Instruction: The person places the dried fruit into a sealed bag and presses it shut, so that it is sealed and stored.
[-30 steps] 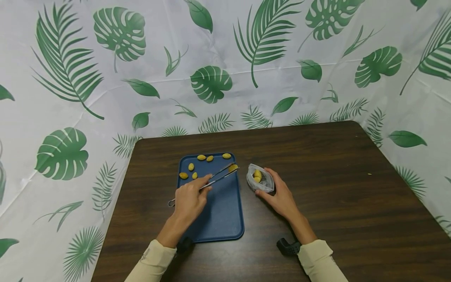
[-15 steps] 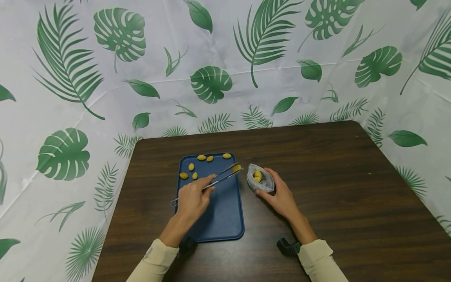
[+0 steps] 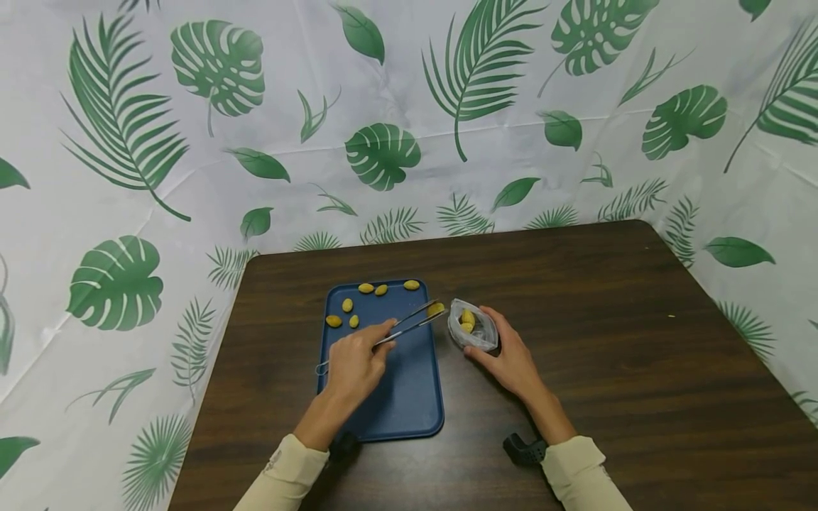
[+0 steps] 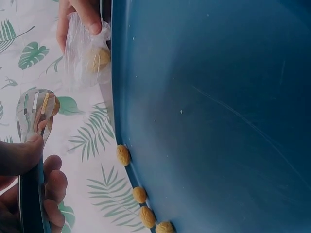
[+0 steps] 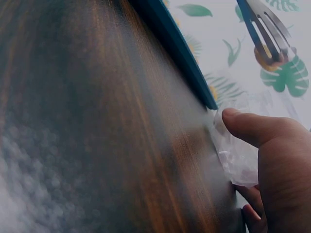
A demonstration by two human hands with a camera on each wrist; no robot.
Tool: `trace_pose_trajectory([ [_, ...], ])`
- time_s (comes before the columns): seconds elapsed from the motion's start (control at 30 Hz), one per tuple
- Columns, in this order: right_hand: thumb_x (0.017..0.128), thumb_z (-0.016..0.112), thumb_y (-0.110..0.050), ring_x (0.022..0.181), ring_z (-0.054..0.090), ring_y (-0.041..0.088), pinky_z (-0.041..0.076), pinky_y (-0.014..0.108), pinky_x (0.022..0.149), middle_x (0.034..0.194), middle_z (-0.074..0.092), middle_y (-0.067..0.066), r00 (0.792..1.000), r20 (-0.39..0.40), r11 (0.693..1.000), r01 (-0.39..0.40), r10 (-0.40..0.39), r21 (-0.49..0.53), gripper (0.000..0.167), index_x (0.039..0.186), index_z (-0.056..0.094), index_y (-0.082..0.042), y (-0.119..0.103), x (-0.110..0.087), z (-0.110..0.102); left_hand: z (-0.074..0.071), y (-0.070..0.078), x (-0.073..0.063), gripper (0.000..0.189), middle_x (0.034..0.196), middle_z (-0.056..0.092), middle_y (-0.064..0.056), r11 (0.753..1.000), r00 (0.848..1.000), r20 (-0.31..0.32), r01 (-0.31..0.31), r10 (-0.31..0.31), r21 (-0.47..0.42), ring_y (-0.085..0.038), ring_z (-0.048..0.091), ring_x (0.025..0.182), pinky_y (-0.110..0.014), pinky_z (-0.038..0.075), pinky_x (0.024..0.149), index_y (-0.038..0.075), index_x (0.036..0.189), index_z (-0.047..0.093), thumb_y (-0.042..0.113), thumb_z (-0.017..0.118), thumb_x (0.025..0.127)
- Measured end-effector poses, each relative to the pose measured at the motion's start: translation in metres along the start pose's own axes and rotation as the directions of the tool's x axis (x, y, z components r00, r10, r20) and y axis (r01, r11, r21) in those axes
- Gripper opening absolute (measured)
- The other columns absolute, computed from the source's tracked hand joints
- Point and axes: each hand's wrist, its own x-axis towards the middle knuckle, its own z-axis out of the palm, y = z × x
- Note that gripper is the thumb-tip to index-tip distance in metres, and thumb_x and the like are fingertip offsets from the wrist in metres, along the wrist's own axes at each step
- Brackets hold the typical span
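My left hand [image 3: 354, 362] grips metal tongs [image 3: 418, 323] with slotted ends. Pinched in their tips is a small yellow-brown oval piece [image 3: 436, 309], past the tray's right edge and just left of a clear plastic bag [image 3: 484, 335]. The bag stands with its mouth spread, and yellow oval pieces [image 3: 468, 319] show inside. Thumb and fingers of my right hand [image 3: 511, 355] hold the bag from its right side. Wrinkled oval pieces [image 4: 123, 155] lie along the edge of the blue tray [image 4: 204, 160] in the left wrist view.
The blue tray [image 3: 405, 397] lies on a dark wood table [image 3: 607, 319], left of the bag. Several more yellow pieces [image 3: 347, 305] sit in its far part. A white cloth with green leaves [image 3: 287, 85] hangs behind the table. A black strap [image 3: 524, 450] is on the right wrist.
My left hand has moved slightly right, carrying the tongs and the pinched piece off the tray's edge toward the bag. The right hand and bag stay in place.
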Motion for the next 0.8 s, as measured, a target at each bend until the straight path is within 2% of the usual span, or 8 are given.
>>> trace_pose_trajectory([
  [0.2, 0.086, 0.084, -0.042, 0.136, 0.053, 0.037, 0.043, 0.065, 0.106, 0.154, 0.052, 0.009, 1.000, 0.003, 1.000, 0.005, -0.005, -0.005, 0.085, 0.157, 0.040, -0.027, 0.0018, -0.0002, 0.0005, 0.0015, 0.0017, 0.0011, 0.032, 0.108, 0.081, -0.004, 1.000, 1.000, 0.001, -0.014, 0.014, -0.015, -0.021, 0.078, 0.083, -0.038, 0.058, 0.061, 0.015, 0.122, 0.078, 0.018, 0.080, 0.090],
  [0.8, 0.086, 0.083, -0.043, 0.134, 0.054, 0.037, 0.043, 0.065, 0.105, 0.153, 0.052, 0.009, 1.000, 0.008, 1.000, 0.004, -0.004, -0.002, 0.085, 0.157, 0.039, -0.028, 0.0022, -0.0006, -0.0002, 0.0044, 0.0092, 0.0039, 0.033, 0.105, 0.081, -0.003, 0.999, 0.999, 0.009, -0.038, 0.038, -0.006, -0.018, 0.076, 0.076, -0.030, 0.052, 0.054, 0.018, 0.122, 0.078, 0.018, 0.080, 0.090],
])
